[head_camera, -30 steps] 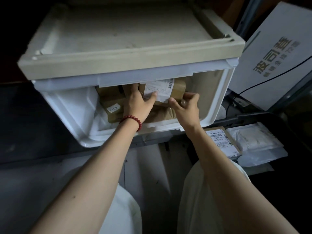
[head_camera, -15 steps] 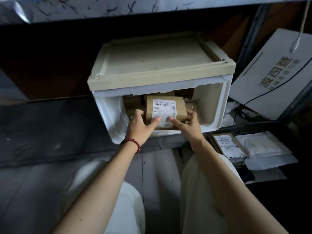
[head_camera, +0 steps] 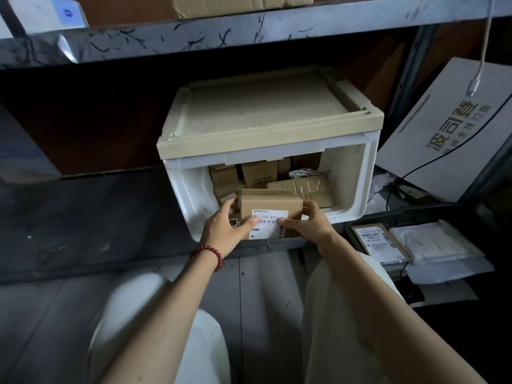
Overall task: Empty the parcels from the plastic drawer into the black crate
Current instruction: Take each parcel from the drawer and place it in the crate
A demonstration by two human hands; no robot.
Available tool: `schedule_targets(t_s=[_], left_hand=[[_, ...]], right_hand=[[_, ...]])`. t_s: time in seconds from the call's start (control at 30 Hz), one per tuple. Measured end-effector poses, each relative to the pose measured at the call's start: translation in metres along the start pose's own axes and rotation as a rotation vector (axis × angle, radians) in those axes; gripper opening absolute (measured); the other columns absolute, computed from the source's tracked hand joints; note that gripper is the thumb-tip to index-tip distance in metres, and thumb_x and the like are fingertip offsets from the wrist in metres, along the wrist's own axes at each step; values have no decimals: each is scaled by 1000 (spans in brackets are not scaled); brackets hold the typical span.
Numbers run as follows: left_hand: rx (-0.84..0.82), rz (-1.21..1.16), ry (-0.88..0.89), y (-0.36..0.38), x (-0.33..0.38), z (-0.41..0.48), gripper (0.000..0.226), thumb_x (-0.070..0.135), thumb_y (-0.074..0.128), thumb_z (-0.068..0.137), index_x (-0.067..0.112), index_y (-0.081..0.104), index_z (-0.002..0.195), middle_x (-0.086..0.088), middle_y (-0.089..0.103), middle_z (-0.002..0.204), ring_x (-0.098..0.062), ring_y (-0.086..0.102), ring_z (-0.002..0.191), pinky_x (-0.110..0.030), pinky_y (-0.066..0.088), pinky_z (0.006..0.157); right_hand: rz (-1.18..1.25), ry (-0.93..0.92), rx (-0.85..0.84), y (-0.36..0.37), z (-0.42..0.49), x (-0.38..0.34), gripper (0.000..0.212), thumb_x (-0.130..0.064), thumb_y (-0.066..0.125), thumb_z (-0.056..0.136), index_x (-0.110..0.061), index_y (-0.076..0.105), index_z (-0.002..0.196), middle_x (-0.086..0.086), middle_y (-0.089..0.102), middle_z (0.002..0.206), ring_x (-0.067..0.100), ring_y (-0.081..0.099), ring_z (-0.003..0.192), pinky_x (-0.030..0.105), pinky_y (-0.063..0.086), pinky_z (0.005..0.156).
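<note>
Behind the fingers, more brown cardboard boxes (head_camera: 257, 174) crowd the white plastic drawer with beige top (head_camera: 356, 187). Left hand (head_camera: 224, 228) and right hand (head_camera: 307, 225) grip a small brown cardboard parcel with white barcode label (head_camera: 270, 207) by its ends, thumbs on the label, at the drawer's mouth. Right of the right hand, the black crate (head_camera: 421, 213) holds a flat labelled box (head_camera: 379, 242) and white mailer bags (head_camera: 435, 245). Dark shelf board (head_camera: 83, 217) left of the left hand; grey metal shelf (head_camera: 249, 31) above.

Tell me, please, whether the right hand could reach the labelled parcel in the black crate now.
Probably not yet: the right hand and left hand both grip the cardboard box. Once freed, likely yes: the labelled parcel lies uncovered in the black crate beside that arm.
</note>
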State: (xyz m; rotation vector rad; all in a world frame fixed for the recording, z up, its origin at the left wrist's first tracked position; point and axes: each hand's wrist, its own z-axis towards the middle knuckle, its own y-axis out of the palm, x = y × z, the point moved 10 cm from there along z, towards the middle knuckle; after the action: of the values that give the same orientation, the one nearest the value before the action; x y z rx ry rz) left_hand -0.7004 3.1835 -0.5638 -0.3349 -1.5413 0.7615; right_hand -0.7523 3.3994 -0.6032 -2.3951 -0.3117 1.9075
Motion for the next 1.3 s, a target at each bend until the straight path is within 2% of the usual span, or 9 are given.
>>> schedule_targets(t_s=[0.23,0.4,0.5,0.67,0.83,1.0,1.07,1.17,1.3], left_hand=[[21,6,21,3,2,4,76,57,69,76,29,39,140,4,54,133,-8,46,105,-22,38,83],[-11,-50,-117,7,-16,5,84,65,67,72,21,36,137,2,54,126,-13,51,103,-23,41,80],[6,-95,-199,6,-28,5,81,67,69,70,18,39,126,0,57,117,-16,55,100,-24,43,74],[60,-117,-218,2,-32,4,78,63,73,67,21,33,118,-1,54,116,-18,54,98,-26,46,78],[30,-106,-187,6,-30,3,101,62,76,64,25,24,142,0,43,135,-19,45,114,-26,39,86],[85,-72,-27,-2,-8,4,89,56,79,65,30,37,139,6,46,135,-7,41,107,-25,37,85],[102,-34,84,-7,8,4,80,51,80,67,33,41,134,8,47,134,-7,45,111,-24,37,87],[90,-27,154,-7,19,2,71,50,80,67,36,45,128,8,51,132,-10,48,117,-25,39,90],[125,-28,173,-14,20,1,64,50,79,68,35,46,120,9,55,122,-12,50,115,-26,40,89]], right_hand=[[23,-30,-21,1,3,-3,71,-10,84,70,-14,43,128,1,55,131,20,56,117,35,49,94],[61,-167,-107,10,3,-18,58,4,81,68,-14,50,113,4,57,130,13,56,112,13,44,81],[11,-195,-167,15,4,-20,54,12,77,68,-15,53,107,2,56,126,17,52,119,15,44,89],[-21,-237,-219,21,2,-21,62,31,57,69,-12,46,113,3,53,126,15,50,117,5,47,73],[-60,-235,-192,16,5,-21,70,31,48,72,-4,43,132,10,53,131,16,52,112,8,48,74],[-165,-138,-197,19,12,-7,79,27,39,74,-9,35,145,11,46,141,27,47,127,32,45,98],[-156,-61,-188,19,15,2,73,24,38,77,-7,34,143,11,47,142,30,50,125,29,49,87],[-146,27,-178,22,16,9,62,21,39,80,-1,35,138,13,50,140,31,54,122,8,41,47],[-76,90,-165,24,14,12,66,20,38,83,-5,28,144,11,52,136,29,62,103,12,37,39]])
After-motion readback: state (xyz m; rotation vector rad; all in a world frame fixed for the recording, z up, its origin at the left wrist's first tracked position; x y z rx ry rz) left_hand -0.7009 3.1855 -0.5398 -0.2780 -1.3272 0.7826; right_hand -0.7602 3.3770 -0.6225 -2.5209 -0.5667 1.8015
